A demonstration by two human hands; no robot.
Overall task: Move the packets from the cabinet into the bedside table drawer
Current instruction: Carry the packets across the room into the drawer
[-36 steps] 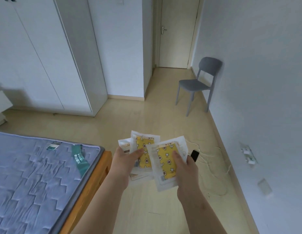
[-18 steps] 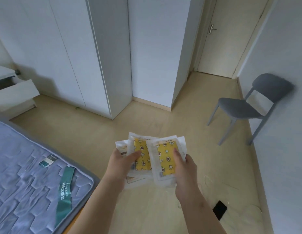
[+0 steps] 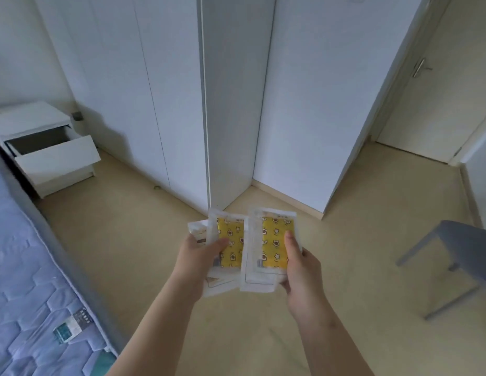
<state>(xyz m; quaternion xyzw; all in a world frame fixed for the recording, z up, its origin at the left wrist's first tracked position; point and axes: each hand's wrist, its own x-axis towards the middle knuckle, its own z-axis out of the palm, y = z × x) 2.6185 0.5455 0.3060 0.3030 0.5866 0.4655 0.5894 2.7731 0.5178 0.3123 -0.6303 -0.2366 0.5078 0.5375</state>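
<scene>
I hold several white packets with yellow star-patterned inserts fanned out in front of me, above the floor. My left hand (image 3: 199, 256) grips the left packets (image 3: 228, 240), thumb on top. My right hand (image 3: 298, 263) grips the right packet (image 3: 269, 248), which overlaps the left ones. The white bedside table (image 3: 27, 118) stands at the far left, and its top drawer (image 3: 56, 156) is pulled open; its inside is dark and I cannot see any contents. The white cabinet (image 3: 165, 90) fills the back, its doors closed.
A bed with a blue quilted mattress (image 3: 24, 267) runs along the left. A grey chair (image 3: 464, 256) stands at the right. A closed door (image 3: 431, 85) is at the back right. Bare wooden floor (image 3: 133, 240) lies between me and the bedside table.
The view has swung left: the bedside table with its open drawer came into sight, the chair slid to the right edge. Both hands keep the same hold on the packets.
</scene>
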